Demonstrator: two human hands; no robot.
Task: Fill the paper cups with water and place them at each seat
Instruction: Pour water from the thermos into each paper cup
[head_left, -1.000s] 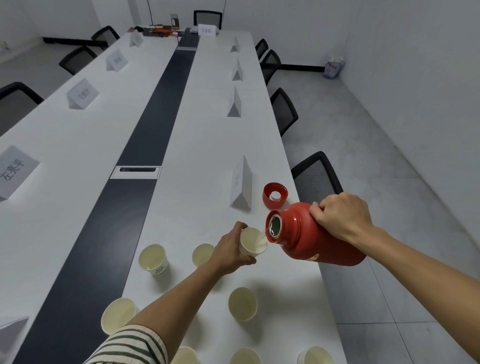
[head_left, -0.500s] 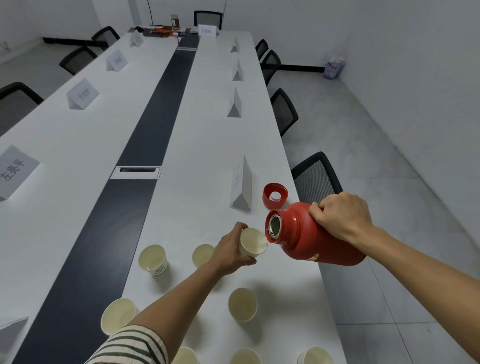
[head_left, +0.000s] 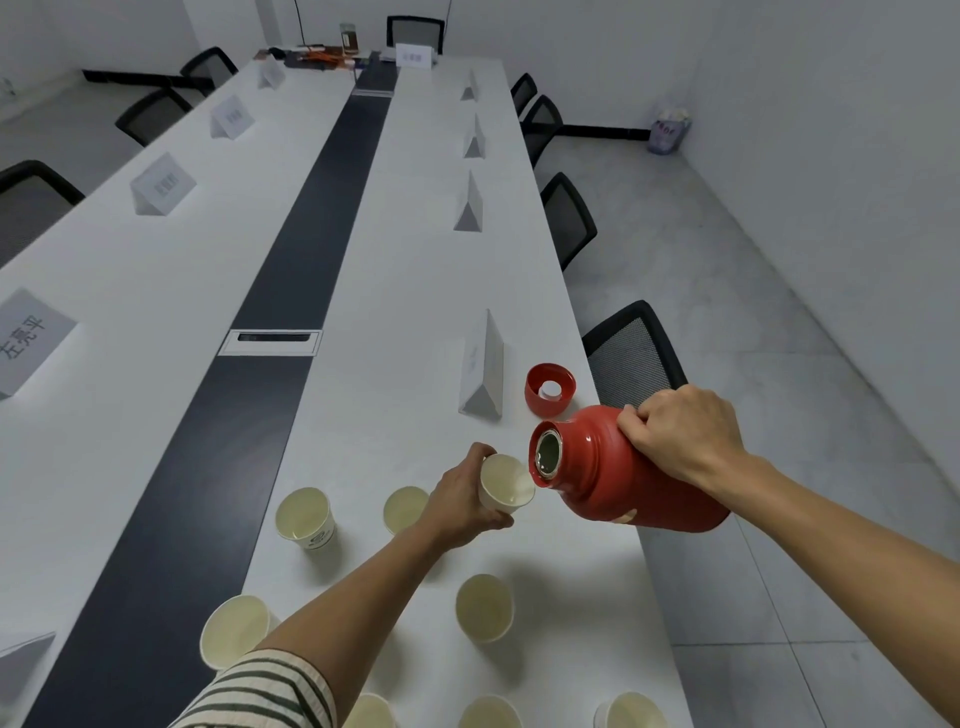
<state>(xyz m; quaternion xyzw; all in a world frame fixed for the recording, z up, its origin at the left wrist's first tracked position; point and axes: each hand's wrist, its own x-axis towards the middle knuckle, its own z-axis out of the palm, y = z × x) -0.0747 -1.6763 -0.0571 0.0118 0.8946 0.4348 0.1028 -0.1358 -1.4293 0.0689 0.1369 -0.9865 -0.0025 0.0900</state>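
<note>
Centre-right of the frame, my left hand (head_left: 462, 501) curls round a thin paper cup (head_left: 506, 480), held at the mouth of a tipped, glossy red flask (head_left: 623, 483) that my right hand (head_left: 685, 441) grips from above. The cup looks light and crushable, so I hold its wall gently; the rounded flask seems heavy, hard and smooth.
</note>
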